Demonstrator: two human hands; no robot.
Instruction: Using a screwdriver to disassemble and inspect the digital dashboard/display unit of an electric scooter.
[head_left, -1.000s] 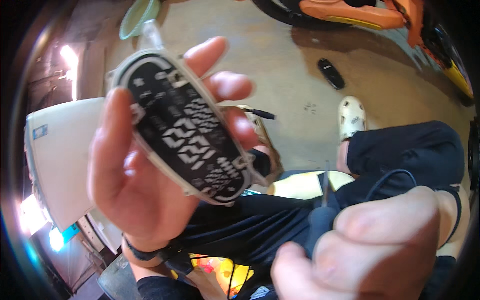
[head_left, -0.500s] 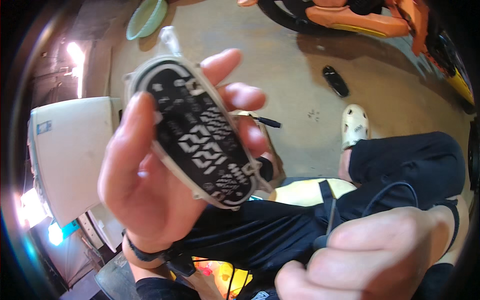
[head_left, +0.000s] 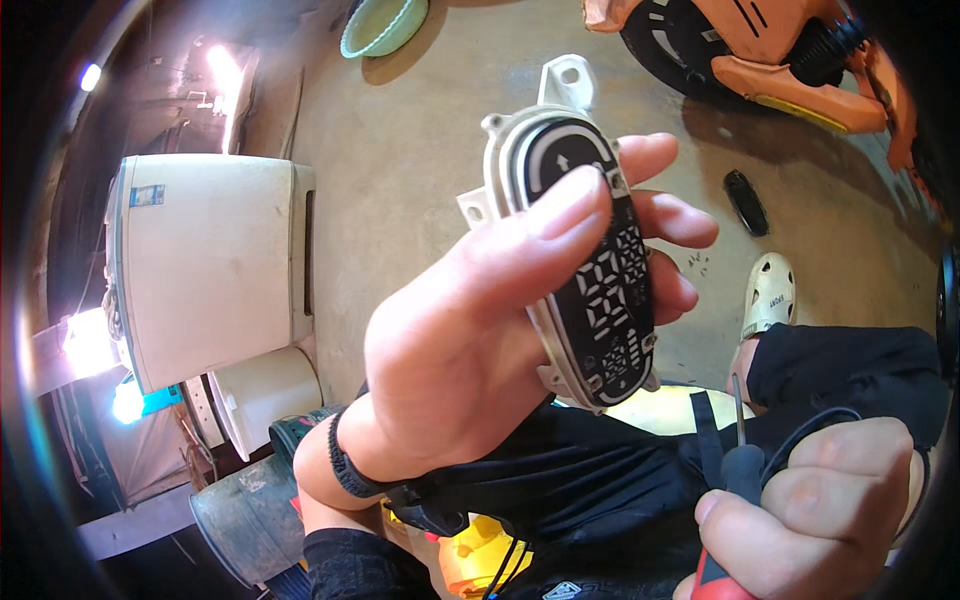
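Note:
My left hand (head_left: 440,350) grips an oval digital dashboard display (head_left: 607,295) in the middle of the view. Its pale plastic frame has mounting tabs, and segmented figures mark the black face. The thumb presses on the upper part of that face, while the other fingers curl round the far side. At the lower right, my right hand (head_left: 825,490) is closed round a screwdriver (head_left: 742,465) with a dark and red handle, its thin shaft pointing up. The screwdriver is apart from the display. A black cable loops beside the right hand.
An orange motorbike (head_left: 815,100) stands at the far right, near a small black object (head_left: 746,203) on the floor. My foot wears a white clog (head_left: 769,290). To the left are a white appliance (head_left: 210,265) and a grey-blue bucket (head_left: 245,520). A green basin (head_left: 385,28) lies far off.
The display and my left hand have moved right in the view, and the display has turned more edge-on. My right hand has shifted right, showing more of the screwdriver's handle. The whole view has shifted too.

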